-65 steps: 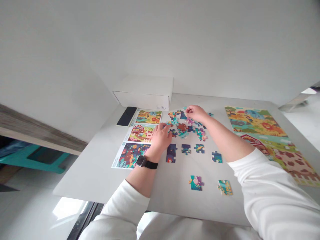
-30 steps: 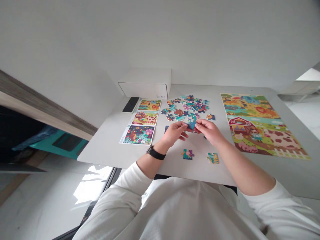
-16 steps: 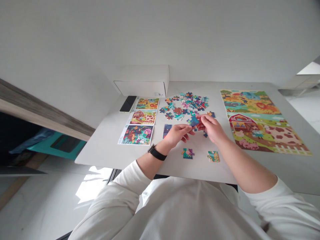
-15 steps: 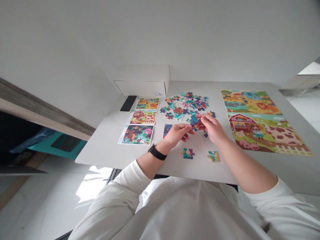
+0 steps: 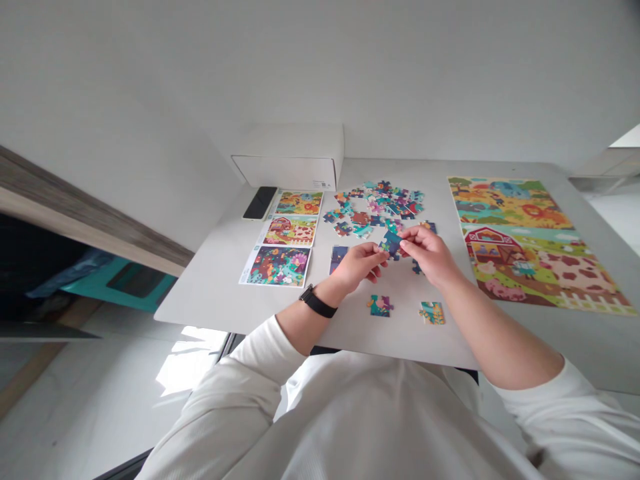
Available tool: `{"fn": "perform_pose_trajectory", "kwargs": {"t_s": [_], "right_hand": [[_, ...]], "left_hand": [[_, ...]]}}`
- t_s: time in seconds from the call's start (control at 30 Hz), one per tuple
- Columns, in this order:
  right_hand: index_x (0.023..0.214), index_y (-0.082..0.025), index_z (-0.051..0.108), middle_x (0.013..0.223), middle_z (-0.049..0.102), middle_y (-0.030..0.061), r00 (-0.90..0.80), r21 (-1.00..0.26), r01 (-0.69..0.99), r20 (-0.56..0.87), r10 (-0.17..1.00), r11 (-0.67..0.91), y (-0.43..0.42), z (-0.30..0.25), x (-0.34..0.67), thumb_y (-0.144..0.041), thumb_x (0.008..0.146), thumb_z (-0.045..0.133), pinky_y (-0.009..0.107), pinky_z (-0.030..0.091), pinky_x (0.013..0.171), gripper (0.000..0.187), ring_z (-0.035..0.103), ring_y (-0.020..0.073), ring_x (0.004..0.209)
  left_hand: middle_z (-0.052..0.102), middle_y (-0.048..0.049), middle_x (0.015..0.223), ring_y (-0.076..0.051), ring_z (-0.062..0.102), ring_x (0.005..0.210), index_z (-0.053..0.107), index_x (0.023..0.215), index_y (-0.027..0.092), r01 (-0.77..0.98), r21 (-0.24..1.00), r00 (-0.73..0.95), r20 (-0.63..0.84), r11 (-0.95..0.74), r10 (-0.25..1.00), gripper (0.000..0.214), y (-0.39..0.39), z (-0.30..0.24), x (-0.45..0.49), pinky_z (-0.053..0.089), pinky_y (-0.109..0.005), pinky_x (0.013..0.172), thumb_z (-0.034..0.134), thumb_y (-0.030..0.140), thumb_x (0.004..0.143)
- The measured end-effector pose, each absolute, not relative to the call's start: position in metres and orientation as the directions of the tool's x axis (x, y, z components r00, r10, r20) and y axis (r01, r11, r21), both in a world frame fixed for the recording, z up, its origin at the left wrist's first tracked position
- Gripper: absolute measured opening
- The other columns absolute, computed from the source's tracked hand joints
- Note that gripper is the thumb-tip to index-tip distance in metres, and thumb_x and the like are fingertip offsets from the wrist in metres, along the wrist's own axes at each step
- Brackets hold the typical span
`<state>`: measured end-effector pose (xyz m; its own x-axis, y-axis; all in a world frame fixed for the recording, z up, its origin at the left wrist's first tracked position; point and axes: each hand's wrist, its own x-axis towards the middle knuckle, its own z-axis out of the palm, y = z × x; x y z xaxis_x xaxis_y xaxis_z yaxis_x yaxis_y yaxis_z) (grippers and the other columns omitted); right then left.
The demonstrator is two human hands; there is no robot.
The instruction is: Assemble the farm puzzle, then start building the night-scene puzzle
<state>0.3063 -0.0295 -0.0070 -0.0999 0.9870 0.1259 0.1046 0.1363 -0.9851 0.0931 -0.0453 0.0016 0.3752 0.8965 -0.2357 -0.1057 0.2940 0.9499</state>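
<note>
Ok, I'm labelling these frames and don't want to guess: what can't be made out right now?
All in the head view:
Blue cardboard puzzle piece: edges partly covered by left hand and right hand.
Navy rectangular cardboard puzzle section: lower part hidden behind the left hand.
White cardboard box: label print too small to read.
White fabric right sleeve: cut off by the picture's right edge.

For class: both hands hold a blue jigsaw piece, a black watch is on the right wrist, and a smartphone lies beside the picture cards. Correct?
Not quite: the head view shows the black watch on the left wrist. The rest stands: left hand and right hand hold a blue jigsaw piece, and a smartphone lies beside the picture cards.
</note>
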Motion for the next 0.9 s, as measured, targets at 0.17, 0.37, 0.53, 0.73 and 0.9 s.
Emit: {"fn": "perform_pose_trajectory", "kwargs": {"t_s": [0.17, 0.37, 0.53, 0.73, 0.9], "right_hand": [[0.111, -0.027, 0.075, 0.091, 0.074, 0.0024, -0.121, -0.979, 0.159, 0.112, 0.986, 0.131, -0.032, -0.007, 0.307, -0.056, 0.090, 0.079, 0.038, 0.059, 0.079, 0.036, 0.070, 0.0230, 0.083], [0.120, -0.028, 0.074, 0.100, 0.075, 0.0044, -0.202, -0.964, 0.184, 0.155, 0.967, 0.193, -0.034, -0.002, 0.305, -0.054, 0.086, 0.084, 0.039, 0.061, 0.085, 0.043, 0.072, 0.0248, 0.092], [0.136, -0.031, 0.071, 0.104, 0.076, 0.0037, -0.272, -0.896, 0.319, 0.224, 0.936, 0.308, -0.038, 0.006, 0.304, -0.044, 0.085, 0.084, 0.042, 0.063, 0.093, 0.054, 0.073, 0.0242, 0.092], [0.131, -0.032, 0.077, 0.108, 0.080, 0.0054, -0.300, -0.777, 0.493, 0.270, 0.915, 0.391, -0.038, 0.022, 0.317, -0.033, 0.084, 0.082, 0.044, 0.062, 0.097, 0.047, 0.073, 0.0258, 0.094], [0.128, -0.030, 0.077, 0.106, 0.079, 0.0057, -0.173, -0.729, 0.603, 0.275, 0.946, 0.323, -0.030, 0.039, 0.366, -0.033, 0.082, 0.084, 0.043, 0.060, 0.095, 0.047, 0.073, 0.0262, 0.093]], "left_hand": [[0.068, 0.0012, 0.075, -0.007, 0.059, 0.052, 0.059, 0.082, 0.018, -0.080, 0.957, 0.397, -0.225, 0.278, 0.890, 0.038, -0.046, 0.000, 0.095, 0.048, -0.018, 0.045, 0.086, 0.044, 0.088], [0.066, 0.0019, 0.073, -0.007, 0.058, 0.051, 0.061, 0.082, 0.018, -0.074, 0.961, 0.369, -0.222, 0.266, 0.903, 0.041, -0.046, -0.001, 0.096, 0.048, -0.019, 0.046, 0.088, 0.049, 0.087], [0.065, 0.0022, 0.072, -0.007, 0.057, 0.050, 0.062, 0.083, 0.018, -0.080, 0.958, 0.354, -0.232, 0.276, 0.906, 0.043, -0.044, -0.002, 0.096, 0.047, -0.019, 0.045, 0.090, 0.051, 0.085], [0.065, 0.0013, 0.075, -0.008, 0.056, 0.050, 0.067, 0.089, 0.019, -0.046, 0.973, 0.386, -0.190, 0.224, 0.903, 0.041, -0.042, -0.011, 0.096, 0.044, -0.021, 0.044, 0.088, 0.054, 0.084], [0.076, -0.0007, 0.088, -0.010, 0.057, 0.055, 0.078, 0.117, 0.022, 0.295, 0.950, 0.375, -0.019, -0.100, 0.927, 0.032, -0.045, -0.015, 0.093, 0.046, -0.024, 0.055, 0.079, 0.041, 0.091]]}}
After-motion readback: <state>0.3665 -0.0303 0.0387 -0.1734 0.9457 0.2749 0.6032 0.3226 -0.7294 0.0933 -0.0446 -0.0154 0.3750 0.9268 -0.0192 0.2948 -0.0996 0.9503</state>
